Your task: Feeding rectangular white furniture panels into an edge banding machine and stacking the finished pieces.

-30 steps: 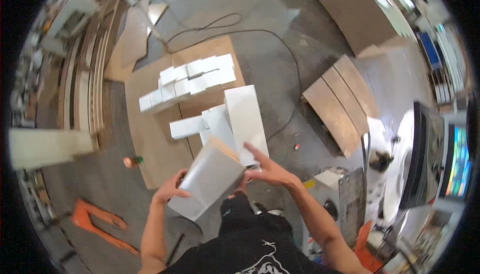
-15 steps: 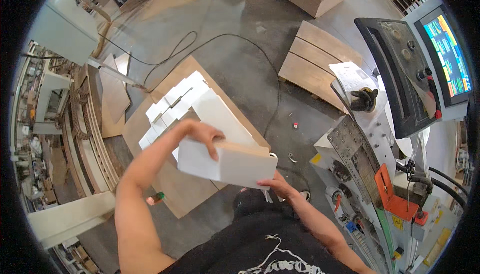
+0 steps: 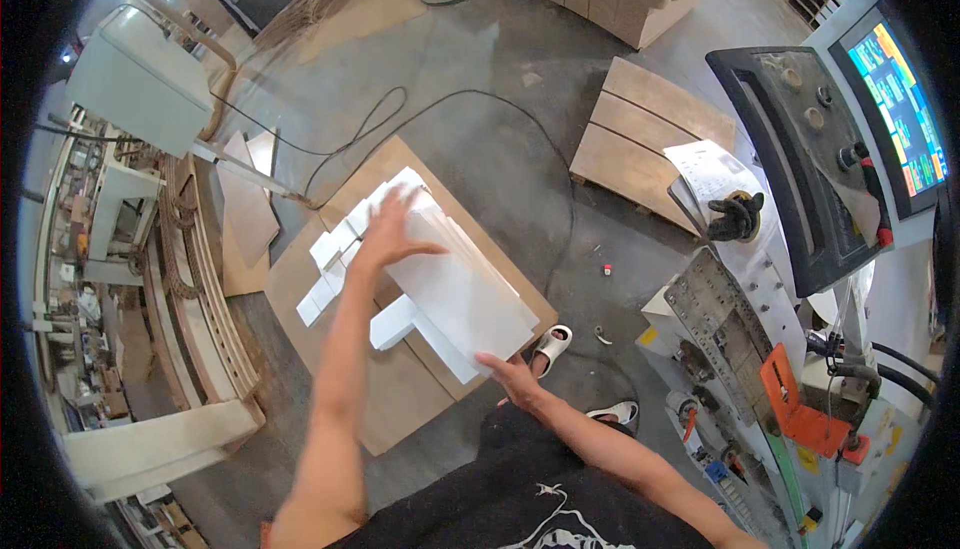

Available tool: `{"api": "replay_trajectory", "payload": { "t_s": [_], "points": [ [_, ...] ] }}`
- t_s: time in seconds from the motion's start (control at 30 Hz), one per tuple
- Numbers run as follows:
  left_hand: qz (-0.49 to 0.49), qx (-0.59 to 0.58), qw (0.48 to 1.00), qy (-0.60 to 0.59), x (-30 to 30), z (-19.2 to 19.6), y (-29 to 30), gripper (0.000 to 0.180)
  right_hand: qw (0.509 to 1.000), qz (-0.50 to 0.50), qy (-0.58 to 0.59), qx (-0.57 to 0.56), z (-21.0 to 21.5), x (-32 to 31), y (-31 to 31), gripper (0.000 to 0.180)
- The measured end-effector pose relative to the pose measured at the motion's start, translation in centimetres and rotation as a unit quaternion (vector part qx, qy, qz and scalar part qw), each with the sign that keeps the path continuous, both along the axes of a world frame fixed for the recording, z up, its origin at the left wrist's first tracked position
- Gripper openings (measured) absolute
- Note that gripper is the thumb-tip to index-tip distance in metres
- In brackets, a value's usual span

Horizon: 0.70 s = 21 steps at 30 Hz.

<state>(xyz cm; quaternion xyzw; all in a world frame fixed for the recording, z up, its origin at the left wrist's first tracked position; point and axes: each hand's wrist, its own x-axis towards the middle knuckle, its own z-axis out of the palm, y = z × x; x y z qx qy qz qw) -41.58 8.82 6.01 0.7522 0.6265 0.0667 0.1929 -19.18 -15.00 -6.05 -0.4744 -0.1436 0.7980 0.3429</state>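
Note:
White rectangular panels (image 3: 465,284) lie in a stack on a brown sheet (image 3: 400,414) low in front of me. My left hand (image 3: 392,234), slightly blurred, is over the far left part of the stack with its fingers spread; whether it touches the top panel I cannot tell. At the near right corner, my right hand (image 3: 515,379) grips the panels, thumb on top and the other fingers partly hidden below. Smaller white blocks (image 3: 325,274) sit along the left side of the stack, and one white block (image 3: 393,323) juts out nearer me.
On the right stand a machine with an orange bracket (image 3: 790,399) and a control panel with a lit screen (image 3: 897,109). A wooden pallet (image 3: 645,129) lies beyond, by a dark glove (image 3: 737,217). A black cable (image 3: 510,99) crosses the floor. Machine rails (image 3: 205,319) run along the left.
The white panels held between both hands have come down onto the stack. My left hand has let go and moved toward the far end, fingers spreading. My right hand keeps to the near corner.

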Motion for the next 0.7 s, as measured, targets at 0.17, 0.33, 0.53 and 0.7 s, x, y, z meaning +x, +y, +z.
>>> {"api": "replay_trajectory", "payload": {
  "t_s": [0.17, 0.33, 0.53, 0.7],
  "points": [
    [0.388, -0.008, 0.795, -0.466, -7.2, -9.2, -10.9, 0.084, 0.992, 0.004, 0.095, -0.079, 3.6, -1.0, 1.5, 0.068],
    [0.362, -0.120, 0.672, -0.635, 2.3, -11.4, -13.5, 0.076, 0.984, 0.107, 0.055, -0.133, -0.5, -1.2, 2.5, 0.068],
    [0.371, -0.104, 0.629, -0.675, 0.9, -12.6, -13.6, 0.076, 0.906, 0.420, 0.037, -0.033, 3.5, 6.1, 7.5, 0.055],
    [0.398, -0.106, 0.522, -0.747, 2.3, -12.2, -16.1, 0.084, 0.948, 0.255, -0.156, 0.108, 2.2, 9.8, 13.4, 0.059]
  ]
}}
